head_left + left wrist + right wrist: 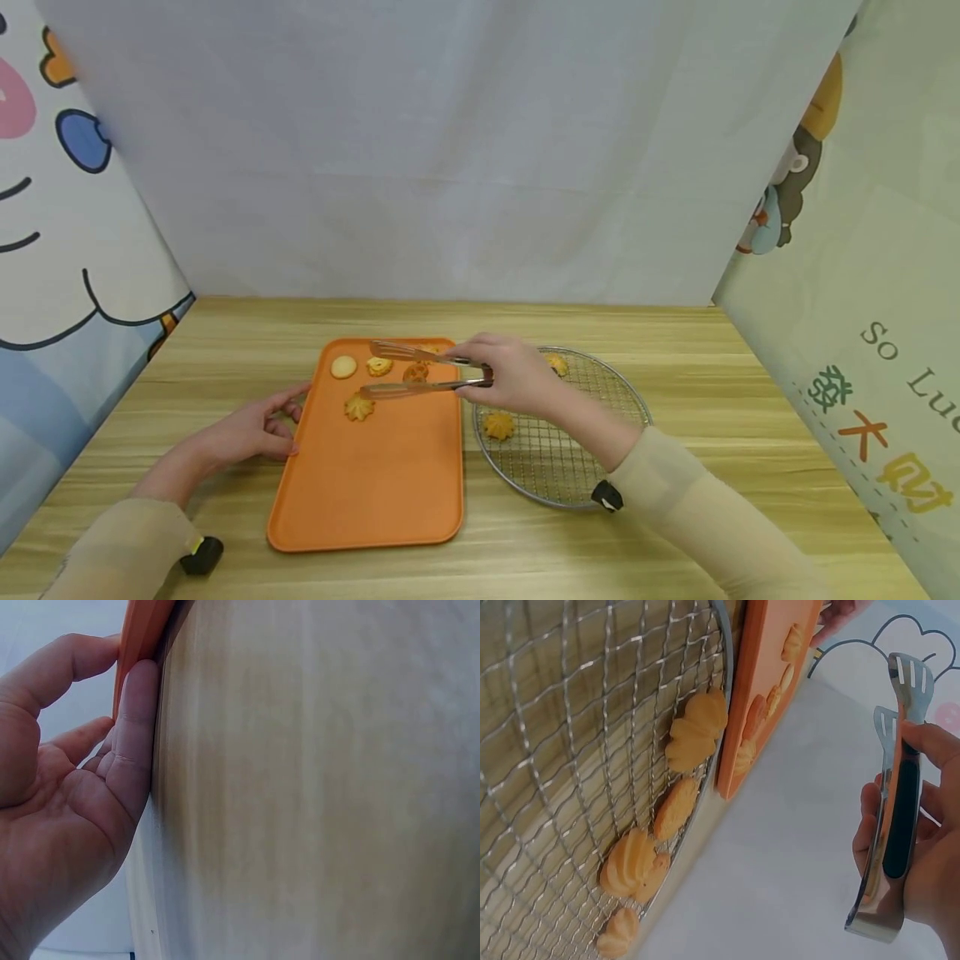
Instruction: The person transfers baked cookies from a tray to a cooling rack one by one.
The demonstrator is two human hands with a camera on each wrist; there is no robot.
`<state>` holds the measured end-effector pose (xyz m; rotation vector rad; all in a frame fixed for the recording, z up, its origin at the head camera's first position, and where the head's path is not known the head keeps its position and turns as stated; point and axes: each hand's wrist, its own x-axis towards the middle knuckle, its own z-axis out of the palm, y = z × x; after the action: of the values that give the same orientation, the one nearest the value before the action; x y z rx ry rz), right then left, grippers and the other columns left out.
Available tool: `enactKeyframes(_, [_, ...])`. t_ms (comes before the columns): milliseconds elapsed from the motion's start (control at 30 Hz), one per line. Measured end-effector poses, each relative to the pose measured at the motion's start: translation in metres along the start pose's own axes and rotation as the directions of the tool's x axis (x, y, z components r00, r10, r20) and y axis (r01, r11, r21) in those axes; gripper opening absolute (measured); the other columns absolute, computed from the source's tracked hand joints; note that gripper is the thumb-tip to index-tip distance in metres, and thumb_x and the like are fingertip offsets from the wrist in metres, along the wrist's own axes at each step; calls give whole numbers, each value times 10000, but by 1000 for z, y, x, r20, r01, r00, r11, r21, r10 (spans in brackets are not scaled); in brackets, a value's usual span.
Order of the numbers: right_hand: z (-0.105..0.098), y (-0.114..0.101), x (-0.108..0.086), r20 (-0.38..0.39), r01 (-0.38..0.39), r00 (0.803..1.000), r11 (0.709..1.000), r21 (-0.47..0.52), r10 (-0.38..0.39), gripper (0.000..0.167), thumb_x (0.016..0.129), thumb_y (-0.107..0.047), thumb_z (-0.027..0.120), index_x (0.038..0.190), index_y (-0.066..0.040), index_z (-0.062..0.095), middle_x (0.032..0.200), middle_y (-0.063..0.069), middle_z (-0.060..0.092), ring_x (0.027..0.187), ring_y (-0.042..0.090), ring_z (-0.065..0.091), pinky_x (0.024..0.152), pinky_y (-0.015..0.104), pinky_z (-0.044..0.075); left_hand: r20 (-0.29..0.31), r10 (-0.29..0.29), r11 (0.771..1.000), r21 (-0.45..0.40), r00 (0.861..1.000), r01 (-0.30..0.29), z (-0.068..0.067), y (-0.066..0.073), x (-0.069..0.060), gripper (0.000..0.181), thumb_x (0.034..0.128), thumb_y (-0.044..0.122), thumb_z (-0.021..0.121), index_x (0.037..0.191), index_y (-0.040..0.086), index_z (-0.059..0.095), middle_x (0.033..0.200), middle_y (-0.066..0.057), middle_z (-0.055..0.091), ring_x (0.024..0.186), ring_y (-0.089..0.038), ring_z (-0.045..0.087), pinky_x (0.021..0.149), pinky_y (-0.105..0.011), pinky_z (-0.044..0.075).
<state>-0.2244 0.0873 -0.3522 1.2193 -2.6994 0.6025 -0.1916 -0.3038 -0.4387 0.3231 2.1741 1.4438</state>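
Note:
My right hand (510, 375) grips metal tongs (896, 825) with dark handle insets. The tongs' slotted ends are spread apart above an orange tray (367, 500), with no cookie between them. Under the nearer end lies a ridged flower-shaped cookie (359, 407) on the tray. A plain round cookie (343, 367), a yellow ring-like cookie (378, 366) and a browner cookie (416, 372) stand toward the tray's back, partly behind the tongs. My left hand (251, 429) touches the tray's left rim with thumb and fingertips, fingers loosely bent and spread; in the left wrist view they meet its outer edge.
Right of the tray is a round wire rack (562, 479), partly hidden by my right forearm. It carries several cookies, among them a ridged flower-shaped one (498, 426) and a shell-like one (628, 862). A pale curtain (450, 167) stands behind the wooden table (247, 333), with printed panels at both sides.

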Motion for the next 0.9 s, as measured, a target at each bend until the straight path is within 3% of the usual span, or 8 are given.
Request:
enactKeyframes(367, [21,-2,17,119,13,993,999,-45,-7,419,862,-353,681,1262,-256,604,1153,-59,611,636,26,490,599,212,418,-5,-10,1000,1,1000,10,-1,-3,2,956,817,92,713,1520,52,67,1197,-222,308,794,-182,571,695,-312,525])
enactKeyframes(633, [32,-2,26,193,-17,981,996,-87,34,444,855,-359,690,1276,-252,597,1253,-41,588,1039,137,592,784,322,498,-5,-12,1000,1,1000,12,-1,-3,1,958,821,93,711,1524,66,61,1204,-225,298,816,-197,569,701,-317,525])
enactKeyframes(900, [41,-2,36,248,-41,966,990,-135,74,433,864,-389,669,1277,-281,597,1261,-65,586,1045,125,598,725,305,505,-1,-6,1000,4,1000,6,-2,-4,2,960,817,83,709,1523,59,59,1192,-225,302,814,-189,572,685,-314,523])
